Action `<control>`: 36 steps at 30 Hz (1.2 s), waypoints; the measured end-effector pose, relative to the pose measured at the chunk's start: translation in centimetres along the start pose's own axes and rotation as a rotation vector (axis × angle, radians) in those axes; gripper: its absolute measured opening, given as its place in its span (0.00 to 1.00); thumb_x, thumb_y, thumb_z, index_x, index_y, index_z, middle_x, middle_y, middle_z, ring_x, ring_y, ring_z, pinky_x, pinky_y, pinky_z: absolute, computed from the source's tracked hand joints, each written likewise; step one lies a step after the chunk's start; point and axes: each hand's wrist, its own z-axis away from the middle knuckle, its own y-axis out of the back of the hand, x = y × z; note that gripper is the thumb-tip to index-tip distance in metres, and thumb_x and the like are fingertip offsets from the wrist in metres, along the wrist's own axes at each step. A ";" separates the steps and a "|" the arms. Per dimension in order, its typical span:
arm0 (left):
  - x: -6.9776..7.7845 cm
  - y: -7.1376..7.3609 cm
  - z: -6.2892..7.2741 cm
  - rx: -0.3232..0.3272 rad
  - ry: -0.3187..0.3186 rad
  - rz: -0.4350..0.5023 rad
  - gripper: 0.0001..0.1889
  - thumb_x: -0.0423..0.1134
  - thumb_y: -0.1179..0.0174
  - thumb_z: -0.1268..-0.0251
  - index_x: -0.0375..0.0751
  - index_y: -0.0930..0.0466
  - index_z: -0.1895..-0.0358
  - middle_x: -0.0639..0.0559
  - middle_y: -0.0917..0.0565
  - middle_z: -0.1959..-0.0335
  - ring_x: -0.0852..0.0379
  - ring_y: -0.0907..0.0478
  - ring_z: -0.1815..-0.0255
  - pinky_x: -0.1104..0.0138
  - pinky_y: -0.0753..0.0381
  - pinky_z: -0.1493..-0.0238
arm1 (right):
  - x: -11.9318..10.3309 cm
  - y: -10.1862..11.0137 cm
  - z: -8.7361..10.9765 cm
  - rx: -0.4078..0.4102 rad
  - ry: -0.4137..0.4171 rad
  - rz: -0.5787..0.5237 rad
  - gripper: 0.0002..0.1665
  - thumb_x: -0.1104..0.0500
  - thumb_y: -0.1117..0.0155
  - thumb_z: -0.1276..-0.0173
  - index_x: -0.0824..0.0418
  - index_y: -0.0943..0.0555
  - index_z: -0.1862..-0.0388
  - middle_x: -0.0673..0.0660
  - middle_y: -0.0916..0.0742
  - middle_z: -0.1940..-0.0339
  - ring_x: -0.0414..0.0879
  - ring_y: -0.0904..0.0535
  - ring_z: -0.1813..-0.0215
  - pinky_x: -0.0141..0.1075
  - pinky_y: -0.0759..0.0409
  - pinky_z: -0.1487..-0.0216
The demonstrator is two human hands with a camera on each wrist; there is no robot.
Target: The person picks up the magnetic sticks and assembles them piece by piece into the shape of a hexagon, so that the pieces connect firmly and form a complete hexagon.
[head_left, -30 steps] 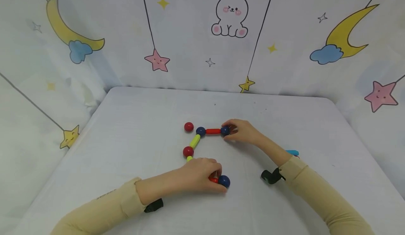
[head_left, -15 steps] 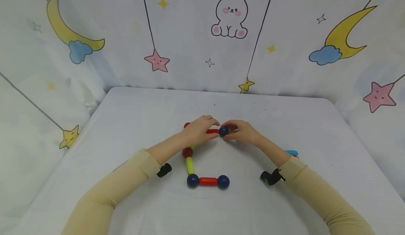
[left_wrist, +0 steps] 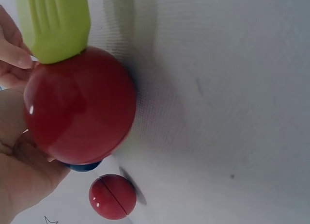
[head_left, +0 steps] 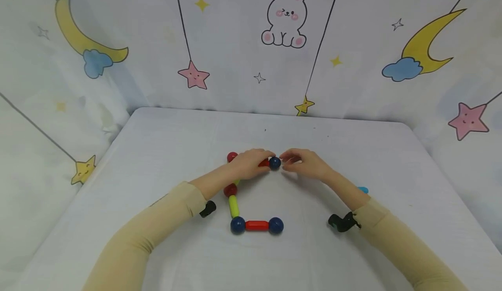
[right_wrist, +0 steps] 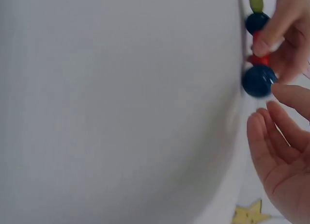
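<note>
A chain of magnetic balls and rods lies on the white table in the head view. My left hand (head_left: 249, 162) pinches its upper red rod (right_wrist: 260, 59); the dark blue ball (head_left: 275, 163) sits on that rod's right end. Just right of this ball, apart from it, my right hand (head_left: 303, 162) holds nothing, its fingers loosely bent. Below my left hand, a red ball (head_left: 230, 190) joins two yellow-green rods (head_left: 234, 206). The chain's lower side is a blue ball (head_left: 237, 225), a red rod (head_left: 256, 225) and another blue ball (head_left: 276, 225). My left hand hides the upper-left corner in the head view.
A loose red ball (left_wrist: 112, 196) lies beyond my left hand. A light blue rod (head_left: 363, 190) shows partly behind my right forearm. Black wrist cameras (head_left: 341, 222) hang below both cuffs. A printed cloth (head_left: 243, 55) stands behind the table's far edge.
My left hand has left the lower red rod, moved up and gripped the upper one. My right hand has let go of the blue ball and drawn slightly right.
</note>
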 end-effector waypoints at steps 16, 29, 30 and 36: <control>0.0 -0.2 -0.4 0.027 0.000 0.016 0.23 0.42 0.40 0.30 0.43 0.27 0.34 0.46 0.20 0.42 0.52 0.24 0.49 0.62 0.24 0.45 | 6.2 8.5 11.9 -0.020 -0.090 0.250 0.13 0.54 0.32 0.34 0.57 0.17 0.53 0.51 0.16 0.55 0.50 0.24 0.51 0.42 0.22 0.54; -0.2 -0.7 -0.7 0.035 0.017 0.074 0.22 0.43 0.40 0.31 0.45 0.26 0.35 0.47 0.19 0.45 0.54 0.25 0.53 0.64 0.24 0.47 | 6.8 6.7 10.8 0.034 -0.134 0.219 0.14 0.53 0.32 0.35 0.58 0.17 0.54 0.52 0.16 0.57 0.54 0.23 0.50 0.49 0.24 0.52; -0.2 -0.7 -0.7 0.035 0.018 0.077 0.22 0.43 0.40 0.30 0.45 0.26 0.35 0.47 0.19 0.45 0.54 0.25 0.53 0.64 0.24 0.47 | 6.5 6.3 10.2 0.038 -0.115 0.212 0.13 0.54 0.32 0.35 0.58 0.17 0.54 0.52 0.16 0.57 0.54 0.23 0.50 0.50 0.24 0.51; -0.2 -0.7 -0.7 0.035 0.020 0.088 0.22 0.43 0.40 0.30 0.45 0.26 0.35 0.47 0.19 0.45 0.54 0.25 0.52 0.64 0.24 0.46 | 4.4 3.5 6.4 0.063 0.034 0.175 0.13 0.59 0.30 0.36 0.61 0.16 0.53 0.51 0.15 0.58 0.49 0.21 0.53 0.46 0.21 0.50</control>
